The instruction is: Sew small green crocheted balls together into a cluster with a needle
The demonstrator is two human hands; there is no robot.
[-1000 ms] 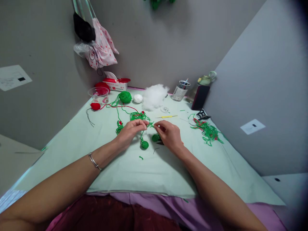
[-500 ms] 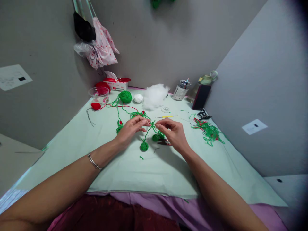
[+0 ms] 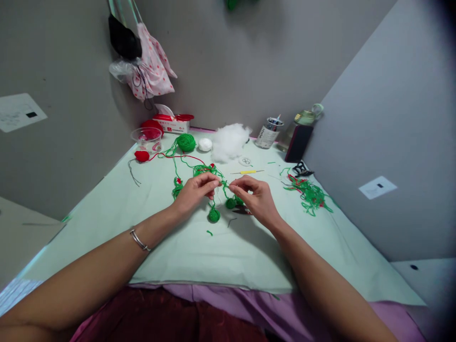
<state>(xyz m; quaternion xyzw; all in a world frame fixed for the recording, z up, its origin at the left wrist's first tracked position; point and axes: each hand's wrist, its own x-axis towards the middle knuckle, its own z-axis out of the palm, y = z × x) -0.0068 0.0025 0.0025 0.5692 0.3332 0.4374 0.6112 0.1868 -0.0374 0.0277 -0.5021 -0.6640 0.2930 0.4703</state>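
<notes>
My left hand (image 3: pixel 198 191) and my right hand (image 3: pixel 257 195) face each other above the table, fingertips pinched. Between them runs green yarn (image 3: pixel 224 183), knotted or bunched in the middle, with an end in each pinch. Below it hangs or lies a small green crocheted ball (image 3: pixel 214 215); which of the two I cannot tell. A second green ball (image 3: pixel 231 203) rests beside dark scissors (image 3: pixel 242 209), partly hidden by my right hand. Left of my left hand is a green crocheted piece with a red top (image 3: pixel 177 188).
Behind my hands lie a yellow-handled crochet hook (image 3: pixel 247 172), white stuffing (image 3: pixel 231 142) and a green yarn ball (image 3: pixel 185 142). Tangled green and red yarn scraps (image 3: pixel 310 194) lie at right, near a propped phone (image 3: pixel 298 144). A clear tub (image 3: pixel 147 141) stands back left.
My left fingers have closed into a tighter pinch on the yarn. The green yarn between my hands has shifted slightly left and bunched up. My right hand has barely moved.
</notes>
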